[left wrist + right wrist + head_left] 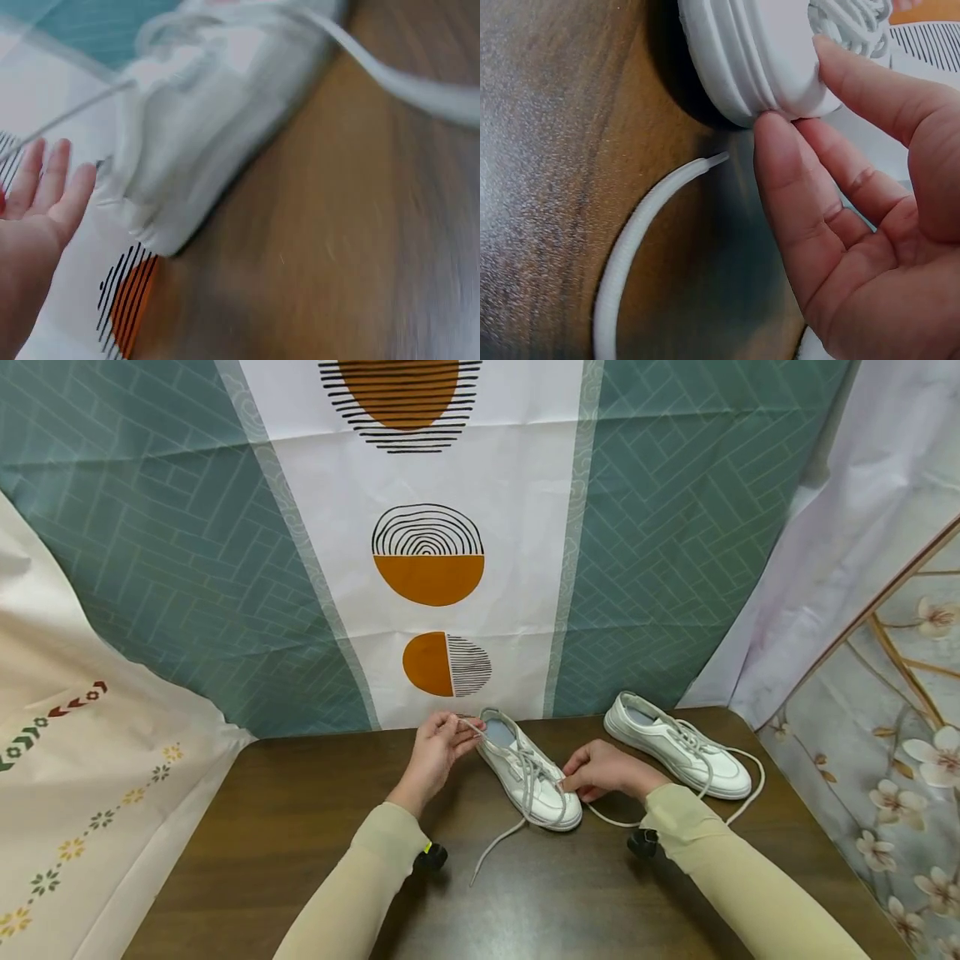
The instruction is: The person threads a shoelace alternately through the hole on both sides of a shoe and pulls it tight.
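A white lace-up shoe (501, 768) stands on the table, heel toward the back and toe toward the front right. Beside its heel, my left hand (437, 752) pinches a white shoelace (472, 727) between thumb and forefinger, the other fingers stretched out. In the left wrist view that lace (75, 112) runs taut from the shoe's opening (139, 86). My right hand (603, 768) grips the toe, thumb on the upper and fingers against the sole edge (739, 67). Loose loops of lace (531, 768) lie over the shoe's front, and one end (498, 842) trails onto the table.
A second white shoe (660, 739) with loose laces (753, 785) stands at the back right, behind the right forearm. A lace tip (716, 159) lies near the gripped toe. The wooden table (300, 843) meets a hanging patterned cloth (465, 610) at the back.
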Demonstrator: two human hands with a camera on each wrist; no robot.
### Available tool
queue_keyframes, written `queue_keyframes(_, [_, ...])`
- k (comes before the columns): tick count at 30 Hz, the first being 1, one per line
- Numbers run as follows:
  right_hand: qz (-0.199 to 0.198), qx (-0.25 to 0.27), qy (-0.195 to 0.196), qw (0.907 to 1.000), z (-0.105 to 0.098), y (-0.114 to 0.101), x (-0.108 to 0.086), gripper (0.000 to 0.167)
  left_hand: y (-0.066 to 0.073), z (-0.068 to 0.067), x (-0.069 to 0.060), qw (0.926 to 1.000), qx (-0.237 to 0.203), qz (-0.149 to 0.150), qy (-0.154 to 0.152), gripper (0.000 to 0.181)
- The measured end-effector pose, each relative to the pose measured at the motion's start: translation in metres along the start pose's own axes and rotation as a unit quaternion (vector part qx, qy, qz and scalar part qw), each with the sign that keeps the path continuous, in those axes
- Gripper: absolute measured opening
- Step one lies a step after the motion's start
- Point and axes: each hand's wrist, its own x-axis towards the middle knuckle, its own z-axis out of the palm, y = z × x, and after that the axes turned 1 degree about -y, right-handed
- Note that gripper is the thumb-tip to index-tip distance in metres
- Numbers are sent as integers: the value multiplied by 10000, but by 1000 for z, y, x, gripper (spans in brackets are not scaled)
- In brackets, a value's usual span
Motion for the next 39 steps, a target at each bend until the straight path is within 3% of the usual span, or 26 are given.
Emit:
queue_keyframes(3, [58, -17, 3, 10000, 0, 1, 1, 33, 7, -5, 1, 9955, -857, -101, 388, 20])
queue_keyframes(5, [90, -22, 16, 10000, 0, 1, 0, 35, 9, -8, 2, 9936, -932, -130, 620, 18])
queue_keyframes(8, [109, -42, 30, 9999, 0, 1, 0, 36, 8, -12, 0, 9974, -187, -142, 675, 19])
queue_keyframes(9, [117, -38, 24, 9999, 0, 0, 0, 36, 7, -14, -1, 9973, 372, -114, 628, 17])
queue_keyframes(10, [126, -27, 20, 9999, 0, 0, 0, 37, 6, -15, -2, 9919, 1139, -43, 569, 16])
queue_keyframes(11, [132, -21, 18, 9999, 0, 0, 0, 37, 5, -15, -3, 9794, 1967, 41, 461, 15])
queue_keyframes(12, [137, -9, 15, 9999, -1, 0, 1, 37, 4, -16, -4, 9597, 2787, 128, 327, 14])
queue_keyframes(13, [143, 0, 17, 9999, -1, 0, 1, 37, 3, -16, -5, 9321, 3612, 229, 163, 13])
queue_keyframes(15, [168, 11, 17, 9999, -1, 0, 1, 37, 0, -17, -6, 8646, 5009, 368, -157, 11])
queue_keyframes(16, [185, 20, 20, 9998, -1, 0, 1, 37, -2, -17, -6, 8334, 5502, 398, -347, 11])
queue_keyframes(18, [185, 1, 5, 9998, 0, 0, 1, 36, -5, -17, -7, 7983, 5964, 336, -763, 14])
queue_keyframes(19, [184, -16, -7, 9998, 0, 1, 1, 36, -7, -18, -7, 7861, 6108, 310, -896, 16])
queue_keyframes(21, [161, -56, -4, 9999, 1, 1, 2, 36, -9, -18, -6, 7796, 6186, 375, -904, 21])
queue_keyframes(22, [161, -57, 3, 9999, 1, 1, 2, 37, -9, -18, -6, 7804, 6183, 488, -794, 21])
queue_keyframes(24, [162, -61, 40, 9998, 1, 1, 2, 37, -8, -18, -5, 7910, 6056, 786, -382, 20])
queue_keyframes(25, [160, -79, 61, 9998, 2, 1, 2, 37, -7, -18, -4, 7999, 5931, 914, -118, 19])
queue_keyframes(27, [182, -93, 100, 9997, 3, 2, 3, 37, -4, -16, -3, 8285, 5475, 1098, 407, 18])
queue_keyframes(28, [212, -83, 112, 9997, 3, 2, 3, 37, -3, -14, -3, 8486, 5133, 1117, 624, 18])
queue_keyframes(29, [225, -80, 117, 9996, 3, 2, 3, 37, -1, -13, -3, 8732, 4686, 1083, 786, 19])
queue_keyframes(32, [248, -81, 130, 9996, 4, 2, 3, 38, 4, -9, -1, 9558, 2687, 818, 866, 25])
queue_keyframes(33, [256, -62, 143, 9996, 4, 2, 4, 38, 5, -8, -1, 9752, 1939, 692, 814, 25])
queue_keyframes(34, [258, -61, 153, 9995, 4, 2, 3, 38, 7, -7, 0, 9884, 1207, 560, 734, 26])
queue_keyframes(35, [250, -64, 162, 9995, 4, 2, 3, 38, 9, -6, 0, 9953, 557, 418, 667, 27])
queue_keyframes(36, [249, -67, 181, 9995, 4, 1, 3, 37, 10, -6, 0, 9977, 23, 268, 621, 27])
queue_keyframes(39, [238, -76, 201, 9995, 3, 1, 3, 37, 15, -6, 0, 9953, -795, -89, 550, 25])
